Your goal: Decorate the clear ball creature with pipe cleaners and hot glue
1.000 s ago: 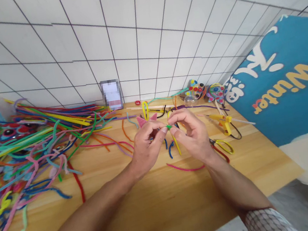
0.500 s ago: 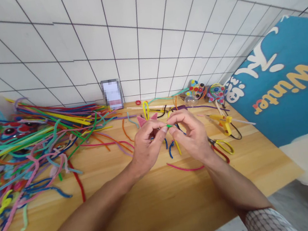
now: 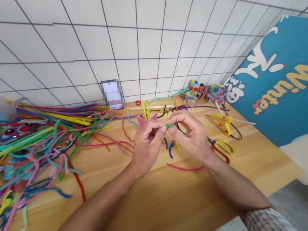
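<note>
Over the middle of the wooden table my left hand and my right hand meet fingertip to fingertip. Both pinch a short green pipe cleaner piece between thumb and fingers. A small pink pipe cleaner figure with two pointed ears shows just above my left fingers; I cannot tell whether my left hand holds it. Short blue pieces and a yellow piece lie on the table under my hands, and a pink strand lies near my right wrist.
A big heap of coloured pipe cleaners covers the table's left side. To the right lie scissors with yellow and red handles and a yellow glue gun. Finished colourful figures stand by the tiled wall. A blue banner leans at the right.
My hands have hardly moved; the fingers of my right hand shifted slightly on the green piece, which now sits a little higher.
</note>
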A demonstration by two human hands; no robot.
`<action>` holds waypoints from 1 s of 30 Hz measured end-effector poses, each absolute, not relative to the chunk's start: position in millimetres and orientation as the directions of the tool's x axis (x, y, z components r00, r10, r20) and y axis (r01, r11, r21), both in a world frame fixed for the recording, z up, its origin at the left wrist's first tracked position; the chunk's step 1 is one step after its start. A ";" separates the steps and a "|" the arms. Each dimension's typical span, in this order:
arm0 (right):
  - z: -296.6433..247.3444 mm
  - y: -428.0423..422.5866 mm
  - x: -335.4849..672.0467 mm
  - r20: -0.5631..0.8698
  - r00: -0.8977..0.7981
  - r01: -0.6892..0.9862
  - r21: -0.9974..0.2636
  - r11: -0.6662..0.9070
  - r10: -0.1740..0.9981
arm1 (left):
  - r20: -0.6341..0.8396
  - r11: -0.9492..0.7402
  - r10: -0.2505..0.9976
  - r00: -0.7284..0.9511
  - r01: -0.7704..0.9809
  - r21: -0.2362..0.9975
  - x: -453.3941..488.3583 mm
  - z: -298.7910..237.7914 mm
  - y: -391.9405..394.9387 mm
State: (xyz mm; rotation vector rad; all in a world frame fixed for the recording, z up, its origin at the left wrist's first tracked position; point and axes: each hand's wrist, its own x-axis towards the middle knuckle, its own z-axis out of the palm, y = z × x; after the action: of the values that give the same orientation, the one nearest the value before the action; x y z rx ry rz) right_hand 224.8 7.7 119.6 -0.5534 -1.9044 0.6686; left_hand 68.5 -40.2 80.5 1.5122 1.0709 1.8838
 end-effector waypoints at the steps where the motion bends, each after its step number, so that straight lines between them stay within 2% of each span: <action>1: 119.7 7.6 224.8 0.663 -0.393 0.088 -0.663 0.744 0.637 | 0.573 -0.570 0.776 -0.262 0.097 0.816 68.6 80.3 -40.1; 13: 119.8 7.4 224.3 0.671 -0.382 0.093 -0.656 0.749 0.636 | 0.578 -0.575 0.771 -0.267 0.099 0.812 68.7 78.8 -40.1; 21: 119.5 7.3 224.2 0.673 -0.374 0.116 -0.648 0.752 0.638 | 0.511 -0.509 0.814 -0.277 0.085 0.856 69.0 81.9 -41.3; 30: 117.4 7.5 222.9 0.715 -0.351 0.124 -0.605 0.787 0.604 | 0.501 -0.510 0.817 -0.286 0.049 0.859 70.5 80.6 -41.1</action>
State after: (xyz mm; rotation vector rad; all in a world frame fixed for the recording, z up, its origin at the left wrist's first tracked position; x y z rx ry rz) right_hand 222.9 7.5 117.4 -0.5530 -1.8909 0.5535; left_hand 70.5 -41.1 80.6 1.4185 1.0981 1.8508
